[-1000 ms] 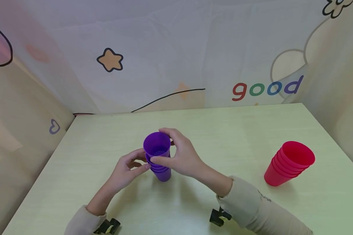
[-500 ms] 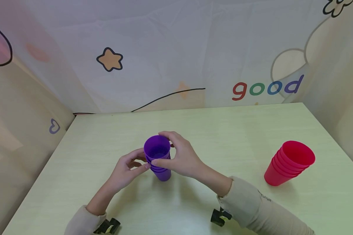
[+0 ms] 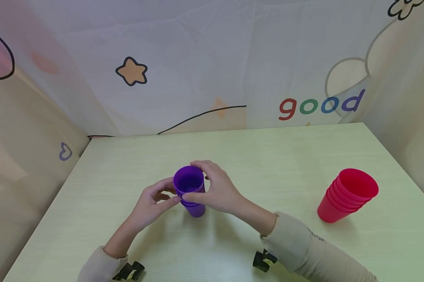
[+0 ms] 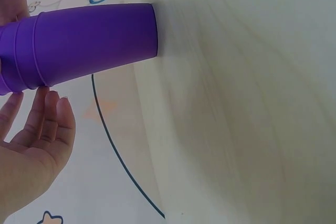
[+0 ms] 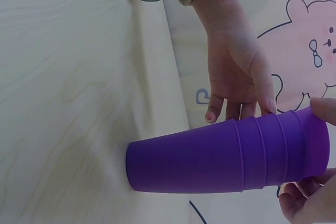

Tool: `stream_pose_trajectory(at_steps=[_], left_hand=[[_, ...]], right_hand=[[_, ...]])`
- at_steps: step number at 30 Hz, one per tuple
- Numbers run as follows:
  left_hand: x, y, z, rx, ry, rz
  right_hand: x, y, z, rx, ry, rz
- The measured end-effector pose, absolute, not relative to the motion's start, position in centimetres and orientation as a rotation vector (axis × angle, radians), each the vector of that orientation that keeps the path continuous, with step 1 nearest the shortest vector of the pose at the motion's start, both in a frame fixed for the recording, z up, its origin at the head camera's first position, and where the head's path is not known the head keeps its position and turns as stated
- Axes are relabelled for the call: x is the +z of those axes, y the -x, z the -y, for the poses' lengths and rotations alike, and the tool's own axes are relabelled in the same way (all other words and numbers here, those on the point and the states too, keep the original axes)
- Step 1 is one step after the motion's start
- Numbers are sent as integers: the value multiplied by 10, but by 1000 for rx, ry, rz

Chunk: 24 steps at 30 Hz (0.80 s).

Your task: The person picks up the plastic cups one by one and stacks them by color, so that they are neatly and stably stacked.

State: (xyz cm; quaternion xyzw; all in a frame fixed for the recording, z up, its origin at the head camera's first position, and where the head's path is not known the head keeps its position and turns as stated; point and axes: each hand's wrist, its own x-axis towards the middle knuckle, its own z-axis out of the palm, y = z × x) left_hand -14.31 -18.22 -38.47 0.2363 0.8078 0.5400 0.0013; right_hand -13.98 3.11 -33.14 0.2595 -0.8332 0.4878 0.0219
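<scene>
A stack of nested purple cups [image 3: 196,210] stands upright on the table, left of centre. My right hand [image 3: 220,188] grips the top purple cup [image 3: 189,178] near its rim, thumb on the near side and a finger at the far side. This cup sits deep in the stack, its rim a little above the others. My left hand [image 3: 154,203] is at the stack's left side. In the left wrist view, its relaxed fingertips [image 4: 39,94] touch the cups below the rims without wrapping round them. The right wrist view shows the purple stack [image 5: 184,161] from the side, several rims visible.
A stack of nested red cups [image 3: 342,199] stands at the right of the pale table [image 3: 268,156]. A printed cloth backdrop [image 3: 198,66] rises behind the table and along both sides. Dark camera mounts [image 3: 265,260] hang at the wrists.
My right hand has moved down with the top purple cup, which has sunk deeper into the stack. The left hand and the red cups have stayed in place.
</scene>
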Motion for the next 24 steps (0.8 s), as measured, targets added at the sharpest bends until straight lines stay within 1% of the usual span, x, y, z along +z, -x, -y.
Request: stream_pose_trajectory(at_steps=[9,16,24], left_hand=[[-385,142,183,1689,-732,-2537],[-383,142,182,1703,-747,-2530],[-383,139,186,1669,-718,-2616]], right_hand=[[-336,139,-29,1519,-761,2629],[-336,138,-31,1510,-789,2615],[-342,131,-58,1501,-763,2587]])
